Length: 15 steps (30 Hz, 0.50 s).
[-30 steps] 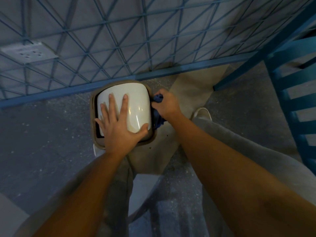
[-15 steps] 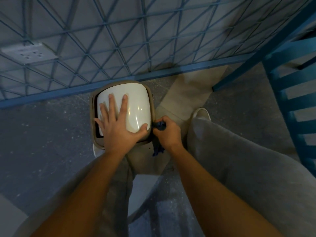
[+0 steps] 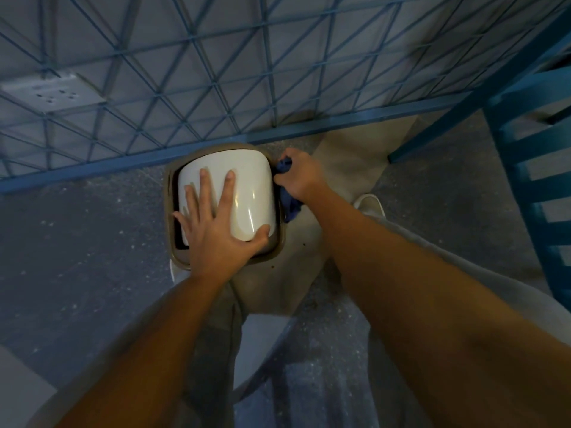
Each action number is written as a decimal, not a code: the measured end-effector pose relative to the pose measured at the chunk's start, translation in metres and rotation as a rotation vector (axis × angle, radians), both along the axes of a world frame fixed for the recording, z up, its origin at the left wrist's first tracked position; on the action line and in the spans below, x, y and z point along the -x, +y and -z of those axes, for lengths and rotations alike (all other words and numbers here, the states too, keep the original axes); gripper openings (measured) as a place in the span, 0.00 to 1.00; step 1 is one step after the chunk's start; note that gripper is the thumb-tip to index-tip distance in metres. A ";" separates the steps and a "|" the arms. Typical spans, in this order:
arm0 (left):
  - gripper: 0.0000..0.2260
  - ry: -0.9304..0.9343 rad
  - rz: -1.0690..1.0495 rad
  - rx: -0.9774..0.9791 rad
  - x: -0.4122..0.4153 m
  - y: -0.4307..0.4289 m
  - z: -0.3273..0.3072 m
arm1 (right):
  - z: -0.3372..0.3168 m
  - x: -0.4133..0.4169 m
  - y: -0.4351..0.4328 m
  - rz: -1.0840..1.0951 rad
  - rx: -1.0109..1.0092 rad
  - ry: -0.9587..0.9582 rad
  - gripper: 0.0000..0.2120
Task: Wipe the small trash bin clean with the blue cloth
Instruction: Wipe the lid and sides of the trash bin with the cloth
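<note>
From the head camera, the small bin [image 3: 227, 202] is sitting on the gray floor [image 3: 77, 242], right in front of the blue wire fence [image 3: 216, 88]. The bin is looking rounded and squarish from above. It is showing a shiny cream-white lid [image 3: 247, 183] with a brown rim [image 3: 279, 239] going all around it. A bright streak of light is shining on the lid. A dark gap is showing between the lid and the rim on the side away from the cloth.

The left hand [image 3: 216, 230] is lying flat on the lid with its fingers spread wide open, and the thumb is hooking over the lid's near edge.

The right hand [image 3: 298, 176] is pressing against the bin's far right corner. Its fingers are curling tight around the blue cloth [image 3: 289, 199], which is bunching up between the hand and the bin's side, with a bit hanging down along the rim.

A white shoe [image 3: 369, 203] is peeking out just beside the bin, past the cloth. A blue chair [image 3: 531, 180] is standing farther off on that same side.
</note>
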State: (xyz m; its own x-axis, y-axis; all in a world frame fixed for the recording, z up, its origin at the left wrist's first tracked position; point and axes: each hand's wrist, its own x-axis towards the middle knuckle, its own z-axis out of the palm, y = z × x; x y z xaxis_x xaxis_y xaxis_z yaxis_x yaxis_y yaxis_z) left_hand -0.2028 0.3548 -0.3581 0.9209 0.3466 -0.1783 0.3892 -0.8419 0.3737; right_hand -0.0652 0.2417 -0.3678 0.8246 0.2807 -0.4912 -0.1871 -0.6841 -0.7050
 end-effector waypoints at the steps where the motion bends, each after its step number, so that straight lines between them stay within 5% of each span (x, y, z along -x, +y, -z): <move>1: 0.44 0.000 -0.001 0.002 0.000 0.000 0.000 | 0.000 -0.005 0.003 -0.006 -0.003 -0.006 0.12; 15: 0.43 -0.030 -0.021 -0.012 0.001 -0.003 0.002 | 0.010 0.046 -0.022 0.155 -0.111 0.120 0.10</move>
